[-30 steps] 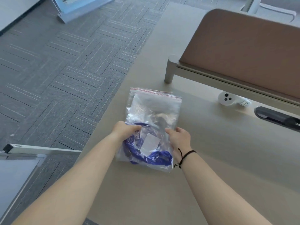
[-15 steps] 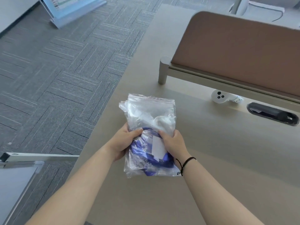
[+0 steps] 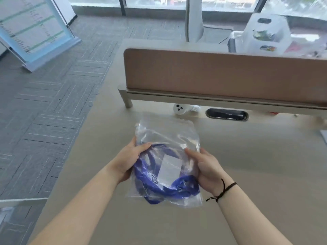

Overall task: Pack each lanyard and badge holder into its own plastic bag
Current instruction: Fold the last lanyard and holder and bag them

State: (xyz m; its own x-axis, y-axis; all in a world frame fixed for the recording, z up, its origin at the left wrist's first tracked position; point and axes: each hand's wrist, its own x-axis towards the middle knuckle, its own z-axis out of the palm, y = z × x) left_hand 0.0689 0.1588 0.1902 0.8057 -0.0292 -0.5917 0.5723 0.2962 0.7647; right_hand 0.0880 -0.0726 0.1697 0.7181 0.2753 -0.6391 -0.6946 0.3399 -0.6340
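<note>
A clear plastic bag (image 3: 168,137) is held above the beige desk (image 3: 247,174) in front of me. Inside it lies a coiled blue lanyard (image 3: 150,183) and a clear badge holder with a white card (image 3: 169,168). My left hand (image 3: 129,160) grips the bag's left edge, thumb on top. My right hand (image 3: 207,167) grips the right edge, thumb on the front of the bag. A black band circles my right wrist. The bag's top edge points away from me; I cannot tell whether its seal is closed.
A brown desk divider (image 3: 221,75) stands across the far side. Under it lie a white controller (image 3: 180,109) and a dark cable slot (image 3: 227,114). The desk's left edge drops to grey carpet (image 3: 44,112). A sign stand (image 3: 33,32) stands far left.
Both hands have gone from pressing the bag on the desk to lifting it by its sides. My view has tilted up, showing the window and divider.
</note>
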